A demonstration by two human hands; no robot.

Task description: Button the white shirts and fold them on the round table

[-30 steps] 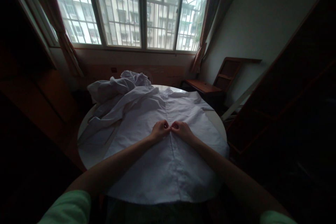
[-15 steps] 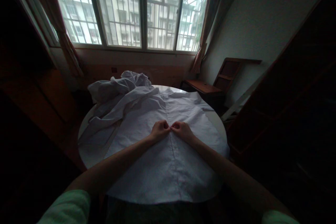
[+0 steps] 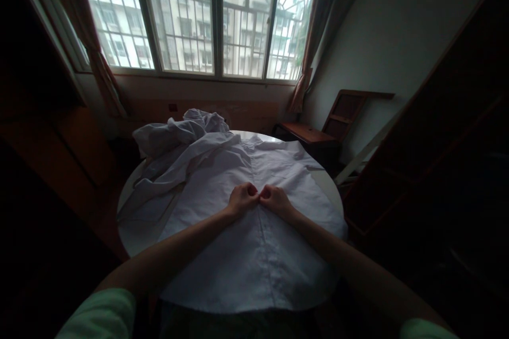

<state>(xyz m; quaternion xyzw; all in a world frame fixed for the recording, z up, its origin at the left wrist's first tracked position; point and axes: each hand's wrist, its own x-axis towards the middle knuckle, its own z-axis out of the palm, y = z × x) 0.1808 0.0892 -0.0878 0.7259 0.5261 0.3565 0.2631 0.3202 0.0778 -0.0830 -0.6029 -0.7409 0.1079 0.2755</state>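
A white coat [image 3: 222, 254] lies spread on the round table, its front seam running from the far side down to the near edge. My left hand [image 3: 243, 197] and my right hand [image 3: 274, 199] meet over this seam, around its middle. Each is closed in a pinch, thumb against fingers, on the cloth along the front edges. The fingertips of both hands nearly touch. Whether a button sits between them is too small to make out.
More crumpled white cloth [image 3: 181, 130] is heaped at the table's far left. The pale rim of the round table [image 3: 131, 233] shows on the left. Beyond its far right stands a wooden chair [image 3: 308, 131]. A barred window [image 3: 214, 16] with curtains is ahead.
Both hands stay at the same spot on the seam, with only a slight shift of the fingers. The coat lies as before.
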